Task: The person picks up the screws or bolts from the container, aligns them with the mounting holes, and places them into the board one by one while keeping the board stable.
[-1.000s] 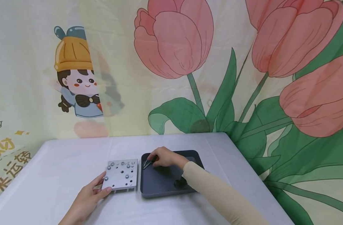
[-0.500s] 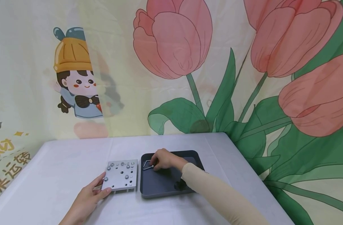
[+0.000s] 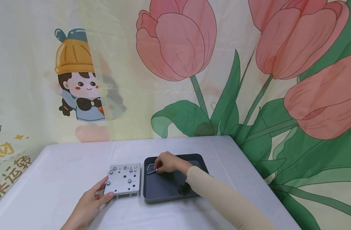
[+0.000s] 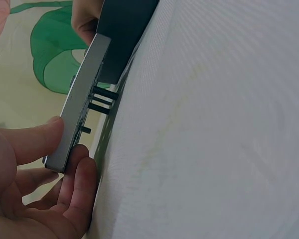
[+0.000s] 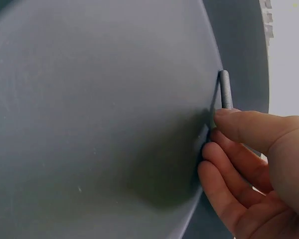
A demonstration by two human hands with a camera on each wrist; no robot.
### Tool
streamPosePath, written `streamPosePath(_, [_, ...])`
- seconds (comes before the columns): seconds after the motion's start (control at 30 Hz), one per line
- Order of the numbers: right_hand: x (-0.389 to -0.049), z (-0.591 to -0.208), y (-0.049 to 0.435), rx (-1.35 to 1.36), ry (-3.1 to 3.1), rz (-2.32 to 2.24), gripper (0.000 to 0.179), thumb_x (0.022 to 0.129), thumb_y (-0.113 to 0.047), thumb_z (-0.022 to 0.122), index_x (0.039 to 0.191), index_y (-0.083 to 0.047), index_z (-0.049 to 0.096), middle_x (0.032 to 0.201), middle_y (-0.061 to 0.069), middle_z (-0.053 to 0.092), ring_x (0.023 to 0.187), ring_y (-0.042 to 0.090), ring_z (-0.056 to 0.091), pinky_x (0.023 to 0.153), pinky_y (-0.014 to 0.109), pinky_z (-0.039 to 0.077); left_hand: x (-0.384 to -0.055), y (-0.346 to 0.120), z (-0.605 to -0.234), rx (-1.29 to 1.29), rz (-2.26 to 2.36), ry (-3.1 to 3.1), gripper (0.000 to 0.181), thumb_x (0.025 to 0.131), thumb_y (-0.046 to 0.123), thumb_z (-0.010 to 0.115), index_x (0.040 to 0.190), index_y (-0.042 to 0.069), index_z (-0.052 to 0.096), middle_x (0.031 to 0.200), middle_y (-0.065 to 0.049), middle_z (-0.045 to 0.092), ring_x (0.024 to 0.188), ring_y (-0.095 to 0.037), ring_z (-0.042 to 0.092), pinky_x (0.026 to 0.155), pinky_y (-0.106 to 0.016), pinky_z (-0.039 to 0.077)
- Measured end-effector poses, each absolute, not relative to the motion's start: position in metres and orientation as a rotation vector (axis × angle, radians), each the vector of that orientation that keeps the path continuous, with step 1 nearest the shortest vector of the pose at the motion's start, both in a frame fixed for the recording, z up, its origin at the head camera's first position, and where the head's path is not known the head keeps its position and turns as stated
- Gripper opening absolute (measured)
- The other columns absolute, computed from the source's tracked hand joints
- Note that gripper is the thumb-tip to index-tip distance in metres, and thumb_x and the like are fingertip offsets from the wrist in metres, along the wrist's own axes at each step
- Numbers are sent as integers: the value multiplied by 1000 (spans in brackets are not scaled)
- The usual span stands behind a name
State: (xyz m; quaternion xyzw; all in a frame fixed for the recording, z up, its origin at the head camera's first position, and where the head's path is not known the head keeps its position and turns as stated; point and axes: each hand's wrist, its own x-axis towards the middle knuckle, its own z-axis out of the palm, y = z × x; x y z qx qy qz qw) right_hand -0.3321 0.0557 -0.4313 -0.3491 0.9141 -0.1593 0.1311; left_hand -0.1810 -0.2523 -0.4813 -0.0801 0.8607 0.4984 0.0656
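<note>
Right grip (image 3: 168,162) shifted rightward — pinching a bolt (image 5: 225,90); left grip (image 3: 90,204) clamped on plate (image 3: 118,180).

The worktop (image 3: 129,215) is covered with a white cloth (image 3: 63,169), on which soft shadows are cast. Behind it, the view is filled by a pale printed backdrop (image 3: 125,41), decorated with large pink tulips (image 3: 187,44) and broad green leaves (image 3: 181,116). On the left, a cartoon figure (image 3: 87,108) is printed in a yellow hat (image 3: 74,56), with brown-gold characters (image 3: 13,173) set lower down.
</note>
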Motion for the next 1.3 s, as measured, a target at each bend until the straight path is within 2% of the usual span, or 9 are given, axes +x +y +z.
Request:
streamPosePath(0.57, [-335, -429, 63, -1035, 2673, -619, 12, 100, -10, 74, 110, -12, 81, 88, -10, 72, 79, 3, 61, 76, 21, 50, -181, -251, -479, -255, 1518, 2576, 88, 100, 33, 76, 168, 8, 28, 158, -28, 45, 107, -23, 58, 74, -26, 49])
streamPosePath(1.1, [-334, -426, 60, -1119, 2688, -674, 16, 101, -11, 74, 115, -13, 81, 102, -6, 78, 86, 2, 62, 84, 21, 51, -181, -250, -480, -267, 1497, 2594, 88, 99, 34, 77, 168, 7, 28, 157, -30, 45, 109, -24, 59, 75, -26, 50])
streamPosePath(1.3, [-331, -420, 56, -1100, 2706, -755, 16, 101, -12, 74, 114, -14, 81, 99, -8, 77, 84, 2, 62, 82, 20, 52, -180, -249, -478, -266, 1493, 2597, 87, 100, 34, 76, 168, 7, 28, 158, -30, 44, 108, -24, 59, 76, -27, 50])
